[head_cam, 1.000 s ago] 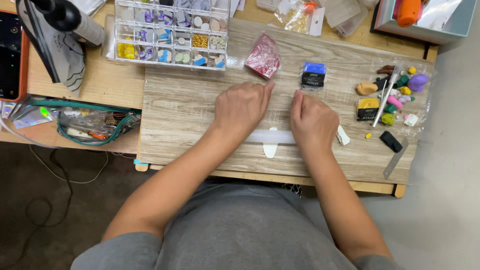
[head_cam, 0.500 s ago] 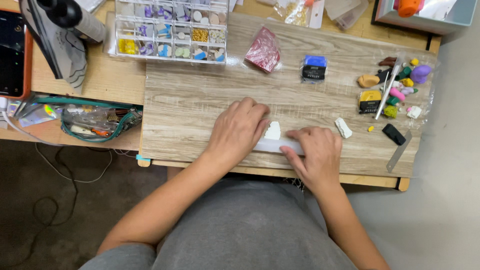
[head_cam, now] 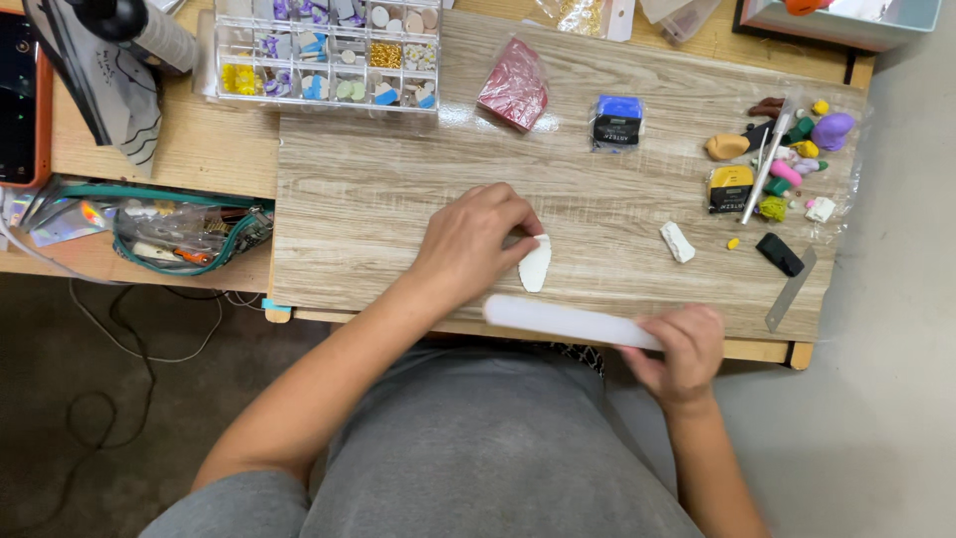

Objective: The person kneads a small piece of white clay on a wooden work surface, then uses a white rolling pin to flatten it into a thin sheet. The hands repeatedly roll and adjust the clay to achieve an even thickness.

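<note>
In the head view, a flattened white clay piece [head_cam: 535,265] is pinned to the wood-grain board [head_cam: 398,199] by the fingertips of the left hand [head_cam: 471,242], a little in from the board's near edge and about midway along it. The left hand is curled, its fingers pressed onto the top of the clay rather than closed around it. A long white roller [head_cam: 568,322] is held at its right end by the right hand [head_cam: 679,352], whose fingers are wrapped shut around it; the roller is laid along the near edge of the board, just beside the clay, and contact between them cannot be told. A small white clay scrap [head_cam: 677,242] is seen lying to the right, well apart. Coloured clay lumps [head_cam: 797,149] are clustered at the far right corner of the board, with a metal blade [head_cam: 792,289] near the right edge. A clear compartment box [head_cam: 329,50] of beads is set at the far left corner, with a red packet [head_cam: 513,85] and a blue block [head_cam: 617,120] along the far edge.
</note>
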